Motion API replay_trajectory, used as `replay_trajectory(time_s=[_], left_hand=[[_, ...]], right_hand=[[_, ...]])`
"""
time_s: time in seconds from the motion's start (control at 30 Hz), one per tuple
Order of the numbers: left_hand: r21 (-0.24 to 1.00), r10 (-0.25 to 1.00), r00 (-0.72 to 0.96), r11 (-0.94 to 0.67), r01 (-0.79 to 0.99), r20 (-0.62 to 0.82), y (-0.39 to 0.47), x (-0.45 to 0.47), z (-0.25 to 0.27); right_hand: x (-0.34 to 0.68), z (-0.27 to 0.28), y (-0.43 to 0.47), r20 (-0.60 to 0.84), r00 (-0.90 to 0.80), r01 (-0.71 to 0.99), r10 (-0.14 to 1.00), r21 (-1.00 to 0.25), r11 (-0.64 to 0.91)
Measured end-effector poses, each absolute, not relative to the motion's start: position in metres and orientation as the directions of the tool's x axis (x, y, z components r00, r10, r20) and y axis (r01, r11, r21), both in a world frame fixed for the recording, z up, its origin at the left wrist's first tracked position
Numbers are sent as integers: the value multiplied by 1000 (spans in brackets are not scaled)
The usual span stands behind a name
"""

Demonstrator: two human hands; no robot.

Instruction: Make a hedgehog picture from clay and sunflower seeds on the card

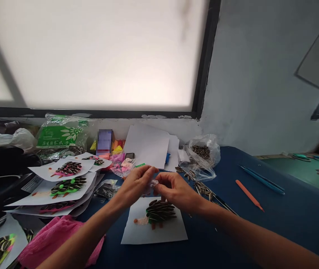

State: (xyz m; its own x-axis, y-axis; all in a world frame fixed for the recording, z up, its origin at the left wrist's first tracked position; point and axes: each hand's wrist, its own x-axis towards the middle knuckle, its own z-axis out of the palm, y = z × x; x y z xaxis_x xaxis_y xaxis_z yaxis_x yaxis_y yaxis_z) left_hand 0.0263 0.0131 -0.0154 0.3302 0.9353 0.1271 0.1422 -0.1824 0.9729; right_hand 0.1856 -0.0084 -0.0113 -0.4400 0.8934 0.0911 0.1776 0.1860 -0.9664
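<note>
Both of my hands meet above a white paper card (173,233). A small, crumpled, clear plastic wrapper (149,187) is pinched between them; what is inside it, if anything, I cannot make out. My left hand (138,182) closes on the wrapper from the left, while the fingers of my right hand (175,188) are bent around its other side. On the card just below is a hedgehog picture (161,212), with striped sunflower seeds for spines on green clay, a pale snout, a brown nose and brown feet. My right hand overlaps the card's upper edge.
Finished-looking hedgehog cards (68,185) are stacked at left, by a pink cloth (55,239). Behind stand a seed bag (62,132), clay packets (123,164) and white paper (148,145). Loose seeds (204,190), tweezers (226,205), an orange tool (249,195) and blue tweezers (262,179) lie right.
</note>
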Motion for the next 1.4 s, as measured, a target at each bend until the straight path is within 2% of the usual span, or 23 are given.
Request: replay_trajectory(time_s=[0.07, 0.17, 0.4, 0.6, 0.93, 1.13, 1.4], left_hand=[[995, 914, 400, -92, 37, 70, 16, 18, -13], [1000, 880, 475, 5, 19, -13, 21, 7, -11], [999, 933, 361, 11, -43, 5, 25, 6, -12], [1000, 921, 390, 13, -5, -10, 20, 11, -8], [989, 929, 369, 78, -127, -26, 28, 16, -5], [987, 938, 345, 74, -140, -22, 27, 18, -11], [979, 971, 238, 57, -196, -8, 28, 17, -12]], right_hand=[[189, -7, -7, 94, -406, 194, 909, -963, 187], [195, -1, -4, 75, -350, 224, 934, -961, 161], [200, 2, -2, 69, -352, 229, 934, -961, 157], [198, -1, -1, 106, -355, 221, 929, -956, 194], [203, -4, 7, 156, -239, 240, 958, -947, 214], [204, -14, 12, 126, -163, 236, 979, -958, 163], [202, -17, 9, 311, -159, 98, 937, -939, 329]])
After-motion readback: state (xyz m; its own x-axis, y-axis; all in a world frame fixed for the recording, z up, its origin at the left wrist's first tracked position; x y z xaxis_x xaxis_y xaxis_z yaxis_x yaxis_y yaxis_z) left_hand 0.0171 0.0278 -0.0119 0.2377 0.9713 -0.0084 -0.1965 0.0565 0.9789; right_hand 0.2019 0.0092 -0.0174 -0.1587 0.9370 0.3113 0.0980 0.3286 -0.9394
